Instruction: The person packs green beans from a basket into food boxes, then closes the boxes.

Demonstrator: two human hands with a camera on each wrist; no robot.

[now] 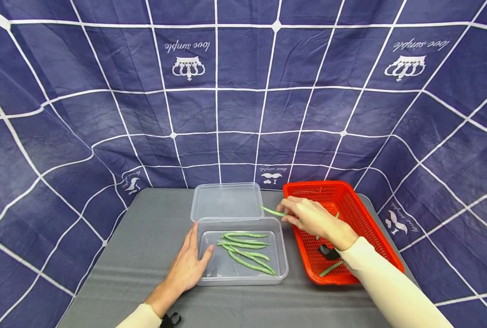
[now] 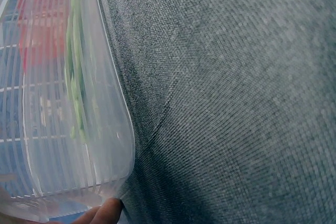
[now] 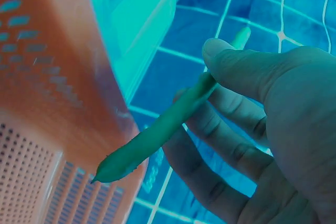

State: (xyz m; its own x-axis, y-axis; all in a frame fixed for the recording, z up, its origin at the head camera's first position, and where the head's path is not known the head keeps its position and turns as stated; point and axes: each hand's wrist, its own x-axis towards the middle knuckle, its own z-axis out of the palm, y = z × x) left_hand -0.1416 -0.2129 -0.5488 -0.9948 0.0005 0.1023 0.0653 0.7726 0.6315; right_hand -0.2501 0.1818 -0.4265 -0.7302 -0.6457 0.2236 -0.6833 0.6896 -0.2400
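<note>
Between thumb and fingers my right hand (image 1: 309, 218) pinches a green bean (image 3: 152, 135), held over the left rim of a red plastic basket (image 1: 375, 237). The bean points left, toward a clear plastic container (image 1: 282, 255). Several green beans (image 1: 247, 253) lie side by side on that container's floor. At its left wall rests my left hand (image 1: 188, 264), fingers straight and thumb over the rim; in the left wrist view its fingertips (image 2: 107, 211) touch the container's corner. A few more beans (image 1: 329, 269) lie in the basket, partly hidden under my right forearm.
Behind the container lies its clear lid (image 1: 227, 200), flat on the grey tabletop (image 1: 145, 237). A blue cloth (image 1: 243, 109) with white grid lines hangs around the back and sides of the table. The basket stands near the table's right edge.
</note>
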